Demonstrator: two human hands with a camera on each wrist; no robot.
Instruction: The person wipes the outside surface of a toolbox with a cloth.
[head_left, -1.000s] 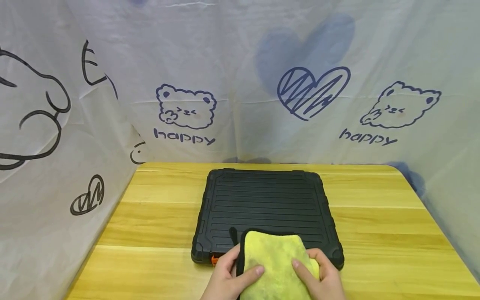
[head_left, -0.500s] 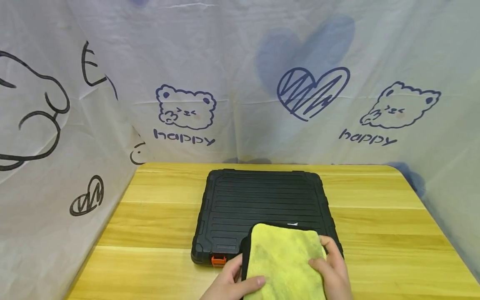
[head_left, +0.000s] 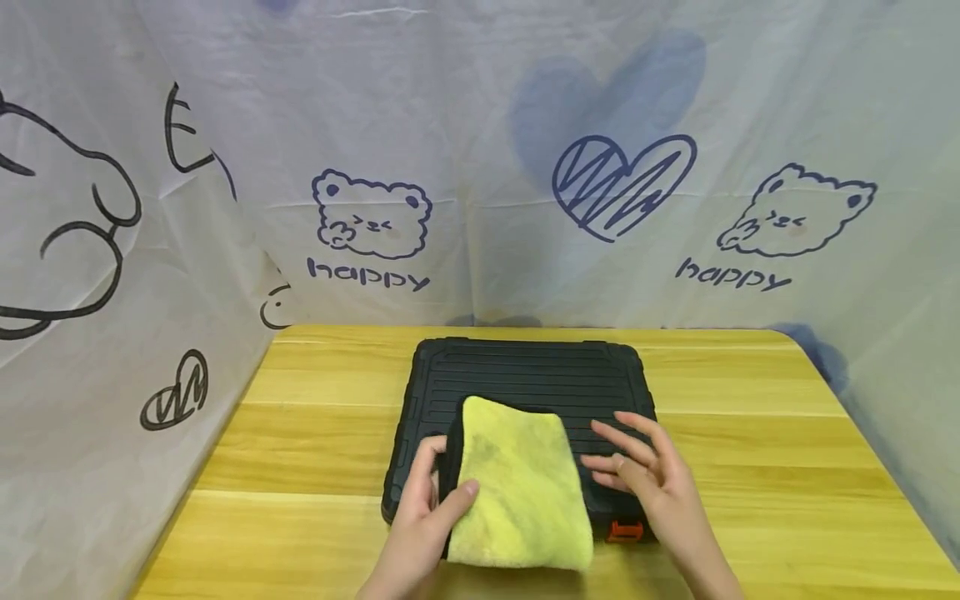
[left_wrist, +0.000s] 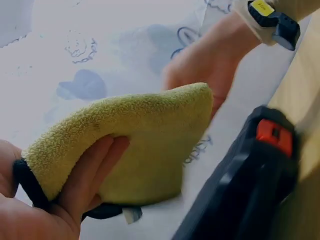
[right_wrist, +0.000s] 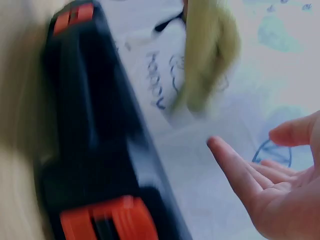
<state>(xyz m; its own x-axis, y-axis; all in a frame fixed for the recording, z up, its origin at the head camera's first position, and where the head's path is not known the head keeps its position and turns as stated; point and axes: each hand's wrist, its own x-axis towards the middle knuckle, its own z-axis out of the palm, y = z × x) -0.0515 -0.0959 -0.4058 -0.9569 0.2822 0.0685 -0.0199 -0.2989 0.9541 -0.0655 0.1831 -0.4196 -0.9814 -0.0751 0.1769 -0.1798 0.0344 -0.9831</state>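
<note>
A folded yellow cloth [head_left: 517, 487] with black edging hangs above the front of a black case [head_left: 525, 371]. My left hand [head_left: 431, 508] grips its left edge, thumb on the yellow face and fingers behind. In the left wrist view, fingers press into the fold of the cloth [left_wrist: 150, 135]. My right hand [head_left: 652, 475] is apart from the cloth, to its right, above the case's right side, with fingers spread and holding nothing. The right wrist view shows the right hand [right_wrist: 285, 185] with loose fingers and the blurred cloth [right_wrist: 207, 55] beyond.
The case lies flat on a wood-grain table [head_left: 315, 450], its orange latch [head_left: 626, 531] toward me. Both orange latches, including the nearer latch [right_wrist: 110, 220], show in the right wrist view. A white curtain [head_left: 480, 125] with printed drawings surrounds the table's back and sides.
My right hand has let go of the cloth's right edge and drawn away from it. My left hand has carried the cloth left and farther over the case.
</note>
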